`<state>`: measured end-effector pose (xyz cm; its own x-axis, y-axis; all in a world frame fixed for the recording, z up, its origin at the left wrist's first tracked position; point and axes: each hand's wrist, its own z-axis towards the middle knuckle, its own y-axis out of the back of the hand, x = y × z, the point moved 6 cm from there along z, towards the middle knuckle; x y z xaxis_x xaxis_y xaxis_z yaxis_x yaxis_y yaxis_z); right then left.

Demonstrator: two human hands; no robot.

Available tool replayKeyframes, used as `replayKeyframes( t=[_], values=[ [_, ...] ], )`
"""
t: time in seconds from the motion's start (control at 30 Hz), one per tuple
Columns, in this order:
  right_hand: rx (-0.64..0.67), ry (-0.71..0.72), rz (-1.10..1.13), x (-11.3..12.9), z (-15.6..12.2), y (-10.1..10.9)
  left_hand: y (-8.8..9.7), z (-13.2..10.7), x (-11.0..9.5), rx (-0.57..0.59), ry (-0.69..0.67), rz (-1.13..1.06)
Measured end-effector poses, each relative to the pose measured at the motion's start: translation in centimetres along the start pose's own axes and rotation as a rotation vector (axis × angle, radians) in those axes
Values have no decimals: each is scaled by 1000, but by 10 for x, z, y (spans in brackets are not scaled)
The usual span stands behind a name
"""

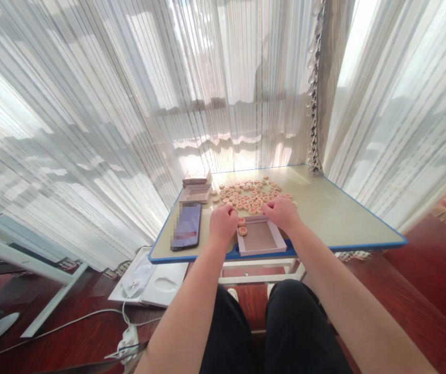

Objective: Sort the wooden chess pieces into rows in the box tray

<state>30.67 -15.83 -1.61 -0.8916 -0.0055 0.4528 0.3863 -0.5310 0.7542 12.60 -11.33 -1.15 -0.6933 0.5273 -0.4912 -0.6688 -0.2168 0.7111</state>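
Round wooden Chinese chess pieces (249, 196) with red and dark characters lie in a loose spread on the table. In front of them is a shallow, pale open box (262, 251). Two pieces sit at its left side, one of them a red-marked Chinese chess piece (242, 231). My left hand (224, 222) is closed with curled fingers at the box's far left corner, beside the spread. My right hand (281, 212) pinches at the near edge of the pieces, above the far right corner. What either hand's fingertips hold, if anything, is hidden.
A dark phone (187, 226) lies left on the blue-edged table (348, 218). Behind it are another shallow box (195, 194) and a small stack (196, 177). Sheer curtains (223, 88) hang at the back. A white open package (162, 283) and a power strip (129, 340) lie below left.
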Motion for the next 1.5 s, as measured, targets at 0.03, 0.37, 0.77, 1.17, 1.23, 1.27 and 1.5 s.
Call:
replayKeyframes(
  t=[0.03,0.37,0.77,1.17,1.23,1.27,1.5],
  values=[
    [2,4,-1,0,0,0,-2,1,1,21,8,3],
    [-75,38,50,-2,1,2,-10,5,-6,92,-113,-125],
    [76,-4,22,-9,2,-11,-28,4,7,294,93,-265],
    [-143,-145,51,-29,3,2,-25,4,7,232,35,-217],
    [-173,-133,48,-31,4,3,-26,4,10,229,66,-259],
    [-178,-122,47,-30,4,3,-27,4,12,224,89,-288],
    [-139,-103,57,-28,5,1,-26,7,17,188,160,-360]
  ],
)
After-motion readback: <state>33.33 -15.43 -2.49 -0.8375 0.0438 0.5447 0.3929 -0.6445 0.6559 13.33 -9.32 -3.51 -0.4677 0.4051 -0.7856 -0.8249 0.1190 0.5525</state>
